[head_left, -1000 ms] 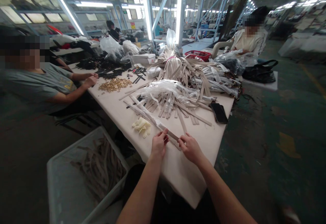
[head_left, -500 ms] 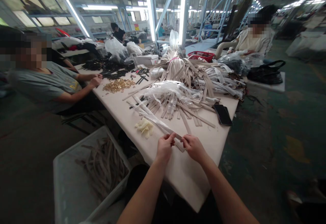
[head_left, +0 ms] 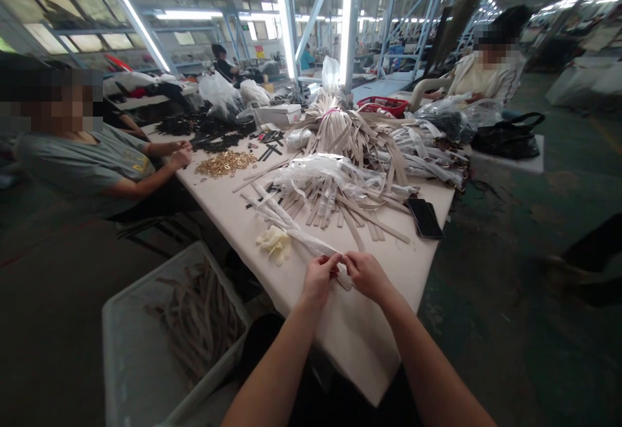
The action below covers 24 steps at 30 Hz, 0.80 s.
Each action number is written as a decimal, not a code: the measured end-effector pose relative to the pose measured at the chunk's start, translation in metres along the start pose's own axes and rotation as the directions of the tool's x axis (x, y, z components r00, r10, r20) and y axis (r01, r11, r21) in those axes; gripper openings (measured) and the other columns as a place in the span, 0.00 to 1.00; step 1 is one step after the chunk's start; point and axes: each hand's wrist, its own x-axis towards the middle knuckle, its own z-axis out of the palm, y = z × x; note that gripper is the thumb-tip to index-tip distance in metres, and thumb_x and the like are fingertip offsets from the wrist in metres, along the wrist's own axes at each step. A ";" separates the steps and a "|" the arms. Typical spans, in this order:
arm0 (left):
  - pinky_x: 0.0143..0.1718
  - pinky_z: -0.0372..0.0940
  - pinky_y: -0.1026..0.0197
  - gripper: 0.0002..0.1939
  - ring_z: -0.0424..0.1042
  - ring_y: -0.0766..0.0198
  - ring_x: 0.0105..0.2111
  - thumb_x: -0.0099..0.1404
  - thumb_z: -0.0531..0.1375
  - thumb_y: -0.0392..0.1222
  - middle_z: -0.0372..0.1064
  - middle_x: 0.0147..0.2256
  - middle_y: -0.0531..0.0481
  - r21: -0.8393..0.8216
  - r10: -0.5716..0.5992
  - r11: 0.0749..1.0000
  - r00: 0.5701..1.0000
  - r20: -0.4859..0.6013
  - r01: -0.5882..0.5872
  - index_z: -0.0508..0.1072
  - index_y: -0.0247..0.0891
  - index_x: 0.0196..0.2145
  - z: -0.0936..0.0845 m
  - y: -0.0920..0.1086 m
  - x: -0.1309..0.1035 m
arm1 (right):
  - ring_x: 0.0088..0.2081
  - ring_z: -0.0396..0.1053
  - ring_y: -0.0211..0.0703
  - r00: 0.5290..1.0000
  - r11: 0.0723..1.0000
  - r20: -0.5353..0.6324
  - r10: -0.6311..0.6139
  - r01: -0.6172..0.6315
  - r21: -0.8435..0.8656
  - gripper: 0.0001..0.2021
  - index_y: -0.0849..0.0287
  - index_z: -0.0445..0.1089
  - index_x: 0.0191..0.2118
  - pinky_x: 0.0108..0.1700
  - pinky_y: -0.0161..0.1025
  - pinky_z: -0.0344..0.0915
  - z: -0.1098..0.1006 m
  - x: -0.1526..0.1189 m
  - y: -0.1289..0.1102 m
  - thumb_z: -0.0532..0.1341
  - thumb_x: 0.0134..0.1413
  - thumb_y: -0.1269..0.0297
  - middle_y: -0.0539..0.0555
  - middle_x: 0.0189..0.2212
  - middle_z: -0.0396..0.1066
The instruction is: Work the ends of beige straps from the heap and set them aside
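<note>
My left hand [head_left: 321,276] and my right hand [head_left: 360,273] meet near the front corner of the table, fingertips nearly touching. Both are closed on the end of a strap [head_left: 315,243] partly wrapped in white film, which runs up and left across the tabletop. Short beige strap ends [head_left: 345,280] show just below the fingers. Left of my hands lies a small cream-coloured bunch [head_left: 275,244]. Beyond them spreads a pile of beige straps [head_left: 335,135] with clear plastic film [head_left: 321,174] over part of it.
Gold-coloured metal pieces [head_left: 225,163] and black straps lie at the table's far left, beside a seated person. A black phone [head_left: 424,218] rests by the right edge. A bin [head_left: 109,349] with straps stands lower left. Another person sits at the back right.
My right hand has moved left and slightly up, closer to my left hand, covering the strap end that showed between them. A person's dark-clothed leg has come in at the right edge.
</note>
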 end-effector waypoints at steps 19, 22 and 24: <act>0.25 0.62 0.65 0.20 0.67 0.68 0.21 0.46 0.75 0.50 0.69 0.22 0.48 0.111 0.040 0.993 0.999 0.017 -0.042 0.76 0.30 0.25 0.000 -0.001 0.005 | 0.24 0.69 0.40 0.998 0.982 0.045 0.047 -0.054 0.182 0.20 0.57 0.71 0.26 0.31 0.34 0.59 0.000 -0.003 -0.004 0.50 0.67 0.60 0.50 0.21 0.73; 0.25 0.62 0.66 0.20 0.66 0.69 0.21 0.46 0.75 0.50 0.69 0.22 0.49 0.100 0.065 0.993 0.998 0.021 -0.066 0.76 0.31 0.26 0.001 0.001 0.007 | 0.26 0.71 0.41 0.998 0.984 0.046 0.049 -0.056 0.172 0.18 0.56 0.73 0.31 0.32 0.34 0.59 -0.002 -0.004 -0.002 0.51 0.67 0.61 0.50 0.24 0.75; 0.25 0.62 0.66 0.20 0.65 0.70 0.21 0.46 0.75 0.50 0.69 0.23 0.50 0.064 0.115 0.992 0.993 -0.023 -0.113 0.76 0.31 0.27 0.000 0.005 0.009 | 0.26 0.71 0.41 0.998 0.991 0.036 0.049 -0.053 0.119 0.15 0.56 0.73 0.31 0.32 0.34 0.58 -0.005 -0.006 0.001 0.53 0.65 0.61 0.50 0.24 0.75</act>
